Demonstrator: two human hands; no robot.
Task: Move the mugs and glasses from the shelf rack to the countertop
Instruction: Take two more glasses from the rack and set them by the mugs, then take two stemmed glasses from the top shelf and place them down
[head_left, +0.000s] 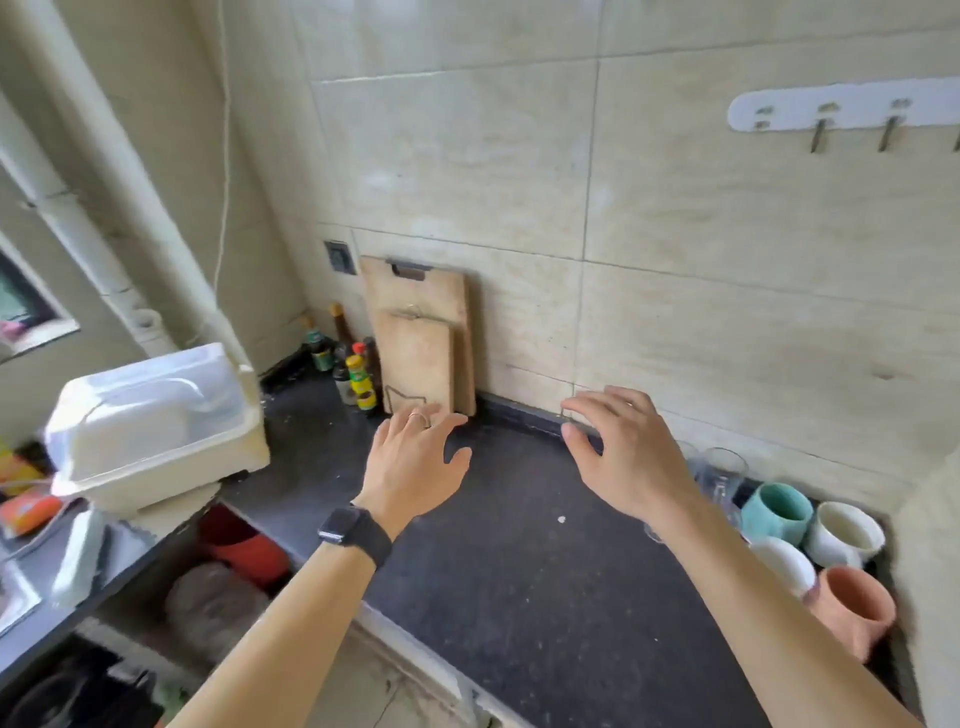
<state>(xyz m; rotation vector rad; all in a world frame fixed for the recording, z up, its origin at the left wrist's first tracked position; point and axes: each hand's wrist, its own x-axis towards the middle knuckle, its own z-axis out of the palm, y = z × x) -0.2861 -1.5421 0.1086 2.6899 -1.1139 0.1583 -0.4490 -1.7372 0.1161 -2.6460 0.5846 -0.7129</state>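
Both hands hover over the dark speckled bench (519, 571). The left hand (410, 462) and the right hand (618, 452) each show a slack, spread grip with nothing in it. The mugs are clustered at the bench's right end: a teal ceramic mug (776, 512), two white ceramic mugs (844, 535) and a terracotta mug (852, 613). The clear glasses (719, 473) stand just beyond them against the tiled wall (675, 312), probably tucked there to leave the middle free.
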